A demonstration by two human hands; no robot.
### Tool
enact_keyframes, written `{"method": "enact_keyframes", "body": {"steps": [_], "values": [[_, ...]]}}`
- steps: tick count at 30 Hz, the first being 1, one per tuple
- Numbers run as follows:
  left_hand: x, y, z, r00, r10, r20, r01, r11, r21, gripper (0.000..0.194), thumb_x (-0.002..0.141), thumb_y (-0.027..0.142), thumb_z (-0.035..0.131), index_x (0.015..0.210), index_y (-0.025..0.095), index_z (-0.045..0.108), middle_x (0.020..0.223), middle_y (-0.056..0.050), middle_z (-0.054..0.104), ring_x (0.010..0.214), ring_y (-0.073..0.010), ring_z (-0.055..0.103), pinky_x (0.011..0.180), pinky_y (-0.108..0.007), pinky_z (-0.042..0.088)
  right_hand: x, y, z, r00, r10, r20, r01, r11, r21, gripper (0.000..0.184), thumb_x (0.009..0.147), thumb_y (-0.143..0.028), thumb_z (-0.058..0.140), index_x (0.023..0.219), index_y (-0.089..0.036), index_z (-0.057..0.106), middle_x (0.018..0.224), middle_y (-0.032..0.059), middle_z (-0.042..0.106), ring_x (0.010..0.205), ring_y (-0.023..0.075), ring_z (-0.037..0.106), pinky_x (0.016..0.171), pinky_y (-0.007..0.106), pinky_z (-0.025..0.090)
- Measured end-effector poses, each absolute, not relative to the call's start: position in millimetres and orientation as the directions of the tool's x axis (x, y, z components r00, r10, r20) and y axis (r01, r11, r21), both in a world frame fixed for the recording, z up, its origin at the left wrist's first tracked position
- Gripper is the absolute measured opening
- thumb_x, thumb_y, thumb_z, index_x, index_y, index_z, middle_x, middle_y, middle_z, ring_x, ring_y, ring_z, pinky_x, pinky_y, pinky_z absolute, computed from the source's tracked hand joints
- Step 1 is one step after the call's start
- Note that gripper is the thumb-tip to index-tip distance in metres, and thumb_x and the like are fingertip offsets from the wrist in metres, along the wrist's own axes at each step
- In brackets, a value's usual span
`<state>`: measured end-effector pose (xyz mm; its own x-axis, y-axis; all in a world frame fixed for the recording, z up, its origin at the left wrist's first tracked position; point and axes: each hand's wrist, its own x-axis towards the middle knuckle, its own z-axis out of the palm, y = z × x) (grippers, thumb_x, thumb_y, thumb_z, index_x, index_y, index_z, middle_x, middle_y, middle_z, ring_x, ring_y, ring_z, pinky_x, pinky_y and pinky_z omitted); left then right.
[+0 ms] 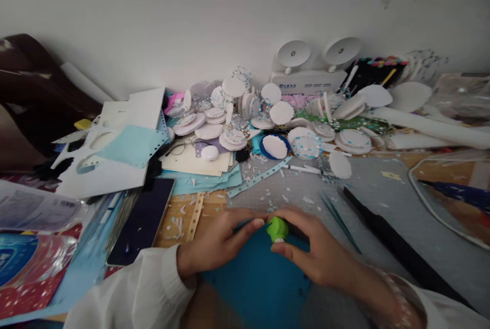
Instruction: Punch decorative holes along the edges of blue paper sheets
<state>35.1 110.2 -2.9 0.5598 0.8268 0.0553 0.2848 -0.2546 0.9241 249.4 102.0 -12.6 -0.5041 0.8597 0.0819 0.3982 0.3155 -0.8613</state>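
Note:
In my right hand (306, 244) is a small green craft paper punch (278, 229), with the thumb at its white base and the fingers curled over its far side. A dark blue sheet (256, 278) hangs toward me below the punch, its upper edge at both hands. My left hand (229, 239) pinches this sheet by the upper left part, thumb on top. A few small dark marks or holes show along the sheet's right edge. Where the sheet meets the punch is hidden by the fingers.
A phone (141, 221) lies to the left, beside white and light blue sheets (132, 145). Several white discs (229, 137) are piled along the wall. Tweezers (340, 222) and a long black tool (398, 247) lie at right. Paper scraps litter the grey mat (264, 186).

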Motion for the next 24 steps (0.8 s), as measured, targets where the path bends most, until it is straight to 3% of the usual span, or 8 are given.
{"method": "enact_keyframes", "body": {"steps": [12,16,20,22,24], "values": [[33,111,7,0.495,0.864,-0.09,0.291,-0.067,0.954,0.032,0.099,0.034,0.047,0.111,0.018,0.073,0.11,-0.004,0.075,0.102,-0.021,0.068,0.093,-0.03,0.051,260,102,-21,-0.523,0.851,0.056,0.474,0.344,-0.811,0.032,0.085,-0.033,0.063,0.112,-0.019,0.06,0.109,0.0123,0.067,0.101,0.0277,0.063,0.087,0.041,0.05],[34,111,4,0.503,0.86,-0.082,0.285,-0.076,0.955,0.031,0.099,0.033,0.048,0.109,0.018,0.073,0.106,-0.004,0.075,0.104,-0.0217,0.068,0.093,-0.03,0.051,255,101,-18,-0.529,0.843,0.093,0.482,0.389,-0.785,0.018,0.084,-0.025,0.06,0.101,-0.02,0.059,0.096,0.009,0.067,0.09,0.0251,0.064,0.078,0.037,0.051],[30,110,8,0.478,0.875,0.079,0.331,-0.263,0.907,0.032,0.094,0.032,0.057,0.12,0.015,0.066,0.118,-0.008,0.071,0.11,-0.0221,0.065,0.096,-0.033,0.049,251,98,-21,-0.52,0.836,0.175,0.469,0.451,-0.759,0.015,0.082,-0.02,0.059,0.096,-0.02,0.056,0.095,0.0093,0.066,0.091,0.0254,0.062,0.079,0.037,0.05],[31,108,16,0.49,0.842,0.226,0.43,-0.459,0.777,0.041,0.09,0.035,0.063,0.124,0.013,0.062,0.123,-0.012,0.067,0.114,-0.0249,0.061,0.098,-0.038,0.046,250,98,-24,-0.513,0.831,0.216,0.467,0.481,-0.742,0.015,0.082,-0.018,0.058,0.096,-0.02,0.055,0.096,0.0101,0.066,0.091,0.0263,0.062,0.079,0.038,0.05],[36,107,26,0.569,0.763,0.306,0.536,-0.627,0.566,0.054,0.085,0.044,0.068,0.126,0.011,0.059,0.125,-0.014,0.065,0.116,-0.0297,0.056,0.099,-0.046,0.041,250,98,-28,-0.514,0.816,0.265,0.454,0.521,-0.723,0.016,0.081,-0.017,0.057,0.096,-0.021,0.054,0.096,0.0103,0.065,0.091,0.0269,0.061,0.077,0.039,0.049]]}}
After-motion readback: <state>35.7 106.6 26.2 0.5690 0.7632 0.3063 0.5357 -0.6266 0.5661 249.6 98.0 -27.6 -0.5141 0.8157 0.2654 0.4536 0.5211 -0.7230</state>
